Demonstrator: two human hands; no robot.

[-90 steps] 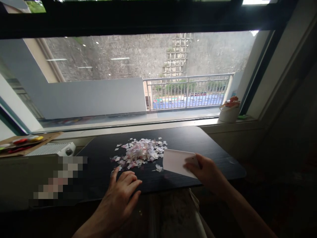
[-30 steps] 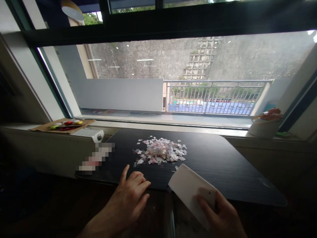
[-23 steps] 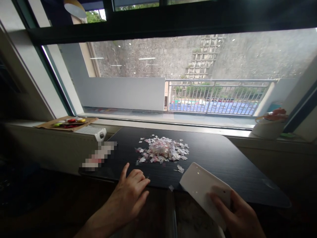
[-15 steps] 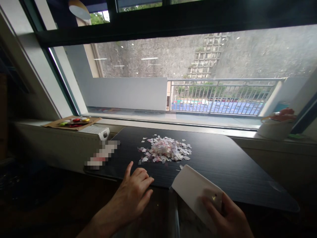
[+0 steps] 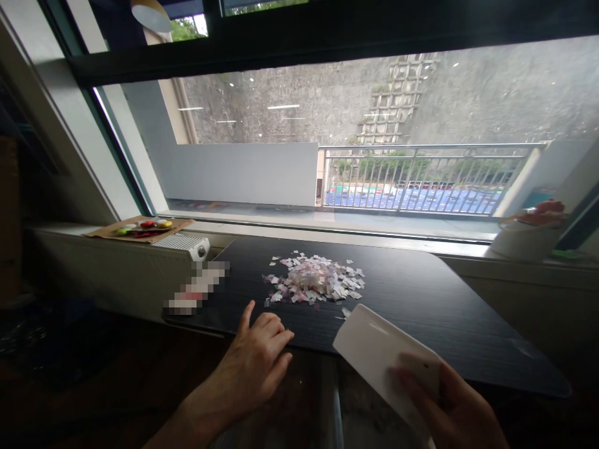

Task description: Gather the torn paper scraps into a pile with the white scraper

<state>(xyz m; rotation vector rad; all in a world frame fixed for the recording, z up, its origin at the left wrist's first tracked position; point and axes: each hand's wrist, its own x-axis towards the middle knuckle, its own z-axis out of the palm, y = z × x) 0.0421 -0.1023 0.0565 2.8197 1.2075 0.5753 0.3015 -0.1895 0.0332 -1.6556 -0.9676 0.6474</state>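
My right hand (image 5: 452, 399) grips a white flat plastic scraper (image 5: 384, 349), thumb on its face and fingers behind it; a small hole shows near the held end. The scraper's far edge hangs over the near side of a dark table, just in front of a few stray paper bits (image 5: 345, 313). My left hand (image 5: 264, 349) hovers at the table's near edge, fingers apart and partly bent, with nothing seen in it. Beyond both hands lies a loose heap of small white and pinkish paper scraps (image 5: 316, 279), which neither hand touches.
The dark wood-grain table (image 5: 430, 305) stands against a window sill. A blurred-out item (image 5: 196, 292) lies on its left end. Left of that are a radiator (image 5: 182, 246) and cardboard (image 5: 105, 229) with colourful small things. A white container (image 5: 524, 240) stands at right behind the table.
My right hand and the scraper have shifted to the right, a little away from my left hand. The left hand keeps nearly the same pose, and the paper heap looks unchanged.
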